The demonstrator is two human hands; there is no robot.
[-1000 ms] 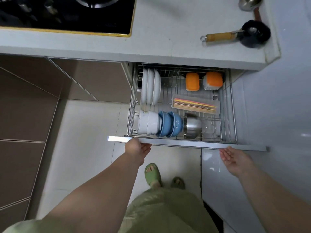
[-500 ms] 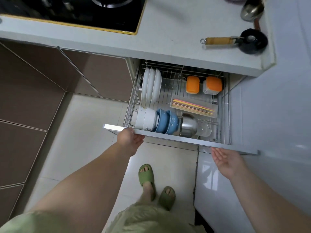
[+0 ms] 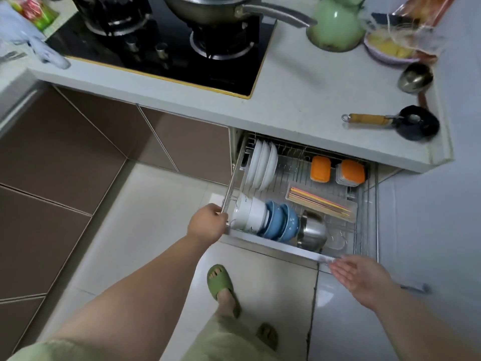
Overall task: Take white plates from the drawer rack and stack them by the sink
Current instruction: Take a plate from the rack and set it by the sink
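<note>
White plates (image 3: 261, 168) stand on edge at the back left of the open wire drawer rack (image 3: 369, 204), under the counter. My left hand (image 3: 207, 225) is closed on the drawer's front left corner, next to the white bowls (image 3: 248, 213). My right hand (image 3: 361, 276) is open, palm up, touching the right part of the drawer's metal front edge (image 3: 281, 247). No sink shows in this view.
Blue bowls (image 3: 282, 222), a steel bowl (image 3: 312, 230), a chopstick tray (image 3: 321, 201) and two orange-lidded boxes (image 3: 335, 171) fill the rack. The counter (image 3: 299, 82) holds a gas hob with a pot (image 3: 208, 6), a green kettle (image 3: 335, 24), ladles and a black strainer (image 3: 416, 122).
The view has lifted, so the hob and counter items now show. My left hand has shifted to the drawer's front left corner; my right hand stays at the front edge.
</note>
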